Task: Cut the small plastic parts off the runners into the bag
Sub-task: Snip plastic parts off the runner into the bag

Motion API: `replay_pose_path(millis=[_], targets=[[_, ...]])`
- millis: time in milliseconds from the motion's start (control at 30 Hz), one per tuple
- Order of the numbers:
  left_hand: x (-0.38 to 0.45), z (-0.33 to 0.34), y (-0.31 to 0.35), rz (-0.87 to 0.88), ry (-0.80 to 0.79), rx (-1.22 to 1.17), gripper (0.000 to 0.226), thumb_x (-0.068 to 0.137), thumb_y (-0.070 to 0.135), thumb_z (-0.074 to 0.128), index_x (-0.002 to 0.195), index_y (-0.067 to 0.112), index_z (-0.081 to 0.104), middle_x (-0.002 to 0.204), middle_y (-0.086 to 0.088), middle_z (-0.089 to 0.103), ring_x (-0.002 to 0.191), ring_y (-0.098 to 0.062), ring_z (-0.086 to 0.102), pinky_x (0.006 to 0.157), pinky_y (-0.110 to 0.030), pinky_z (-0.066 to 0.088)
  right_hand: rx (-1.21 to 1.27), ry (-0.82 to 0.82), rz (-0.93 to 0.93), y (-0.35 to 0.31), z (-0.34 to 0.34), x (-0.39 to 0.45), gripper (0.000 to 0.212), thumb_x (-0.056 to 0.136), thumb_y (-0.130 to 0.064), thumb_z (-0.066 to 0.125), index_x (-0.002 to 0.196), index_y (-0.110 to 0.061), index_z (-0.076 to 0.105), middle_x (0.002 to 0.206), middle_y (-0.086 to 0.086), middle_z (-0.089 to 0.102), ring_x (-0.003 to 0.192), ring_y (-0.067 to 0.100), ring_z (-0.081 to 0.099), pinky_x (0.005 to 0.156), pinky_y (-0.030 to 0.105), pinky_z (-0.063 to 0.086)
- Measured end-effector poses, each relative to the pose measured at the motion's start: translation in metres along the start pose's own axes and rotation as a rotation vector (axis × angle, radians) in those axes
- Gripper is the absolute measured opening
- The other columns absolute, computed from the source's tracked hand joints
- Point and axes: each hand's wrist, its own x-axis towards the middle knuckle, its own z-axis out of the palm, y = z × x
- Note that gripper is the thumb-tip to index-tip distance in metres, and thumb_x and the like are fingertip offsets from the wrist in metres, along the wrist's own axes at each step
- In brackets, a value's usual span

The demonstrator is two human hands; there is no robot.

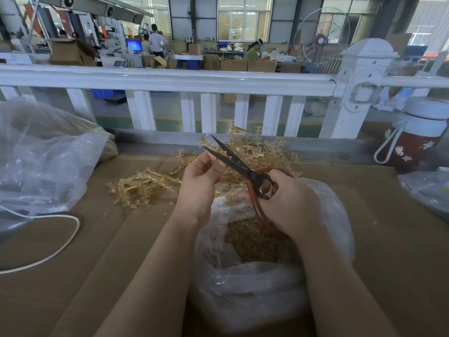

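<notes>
My right hand (289, 203) grips the red handles of black-bladed scissors (233, 158), whose blades stand parted and point up and left. My left hand (201, 181) pinches a small piece of runner right at the blades; the piece itself is mostly hidden by my fingers. Below both hands an open clear plastic bag (255, 283) holds a heap of small amber parts (252, 242). A pile of amber runners (145, 186) lies on the cardboard left of my hands, and a taller tangle of runners (267, 152) sits behind the scissors.
Brown cardboard (109, 251) covers the table. A large crumpled clear bag (43, 161) lies at the left with a white cord (60, 249) looping in front. A red bottle with a white lid (418, 137) stands at the right; another clear bag (427, 190) lies below it. A white railing (170, 81) runs behind.
</notes>
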Motion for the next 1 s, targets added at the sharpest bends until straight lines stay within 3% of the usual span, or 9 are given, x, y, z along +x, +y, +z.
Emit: replay_pose_path(millis=[133, 300, 400, 567, 700, 900, 1000], targets=[[0.0003, -0.0015, -0.001, -0.006, 0.011, -0.002, 0.024, 0.1, 0.003, 0.052, 0.087, 0.016, 0.068, 0.089, 0.005, 0.07, 0.08, -0.011, 0.057, 0.076, -0.028, 0.044, -0.003, 0.017, 0.009, -0.0007, 0.0005, -0.0007, 0.063, 0.067, -0.091, 0.05, 0.089, -0.034, 0.064, 0.069, -0.025, 0.057, 0.064, -0.01, 0.049, 0.052, 0.009, 0.028], [0.0021, -0.0021, -0.0036, -0.01, 0.013, -0.022, 0.018, 0.099, 0.005, 0.053, 0.09, 0.013, 0.067, 0.087, 0.006, 0.069, 0.08, -0.013, 0.054, 0.079, -0.033, 0.04, -0.025, 0.058, 0.009, 0.0005, 0.0035, -0.0013, 0.052, 0.075, -0.081, 0.062, 0.077, -0.029, 0.06, 0.062, -0.018, 0.057, 0.058, -0.001, 0.052, 0.051, 0.013, 0.037], [0.0028, -0.0026, -0.004, -0.016, 0.005, -0.046, 0.016, 0.099, 0.006, 0.054, 0.088, 0.012, 0.065, 0.08, 0.01, 0.067, 0.076, -0.012, 0.053, 0.079, -0.033, 0.039, -0.004, 0.07, -0.01, 0.0001, 0.0041, -0.0022, 0.054, 0.073, -0.082, 0.059, 0.073, -0.028, 0.057, 0.059, -0.018, 0.052, 0.056, -0.002, 0.05, 0.049, 0.013, 0.032], [0.0016, -0.002, -0.0021, -0.009, 0.003, -0.054, 0.016, 0.098, 0.007, 0.055, 0.085, 0.014, 0.063, 0.074, 0.014, 0.065, 0.07, -0.005, 0.053, 0.073, -0.026, 0.04, -0.003, 0.048, -0.002, 0.0, 0.0032, -0.0012, 0.066, 0.065, -0.093, 0.046, 0.076, -0.03, 0.058, 0.062, -0.018, 0.055, 0.058, -0.003, 0.051, 0.05, 0.014, 0.032], [-0.0011, -0.0017, -0.0005, 0.028, 0.009, 0.002, 0.023, 0.097, 0.002, 0.054, 0.083, 0.015, 0.066, 0.08, 0.012, 0.069, 0.075, -0.005, 0.057, 0.078, -0.026, 0.043, -0.032, 0.059, -0.018, 0.0005, 0.0018, -0.0015, 0.059, 0.071, -0.087, 0.051, 0.087, -0.031, 0.062, 0.07, -0.023, 0.057, 0.062, -0.008, 0.048, 0.053, 0.01, 0.032], [-0.0032, -0.0015, 0.0019, 0.051, 0.016, 0.045, 0.029, 0.096, -0.001, 0.056, 0.075, 0.018, 0.065, 0.077, 0.011, 0.068, 0.073, -0.002, 0.057, 0.08, -0.027, 0.042, -0.03, 0.086, -0.031, -0.0004, 0.0011, -0.0018, 0.065, 0.07, -0.091, 0.047, 0.084, -0.028, 0.062, 0.068, -0.019, 0.058, 0.061, -0.002, 0.052, 0.053, 0.015, 0.042], [-0.0031, -0.0013, 0.0028, 0.04, 0.013, 0.04, 0.029, 0.096, 0.002, 0.057, 0.074, 0.02, 0.065, 0.081, 0.008, 0.068, 0.074, -0.002, 0.058, 0.079, -0.024, 0.043, 0.011, 0.107, -0.043, -0.0019, 0.0006, -0.0027, 0.072, 0.066, -0.096, 0.034, 0.082, -0.032, 0.062, 0.065, -0.025, 0.05, 0.06, -0.01, 0.047, 0.052, 0.009, 0.03]])
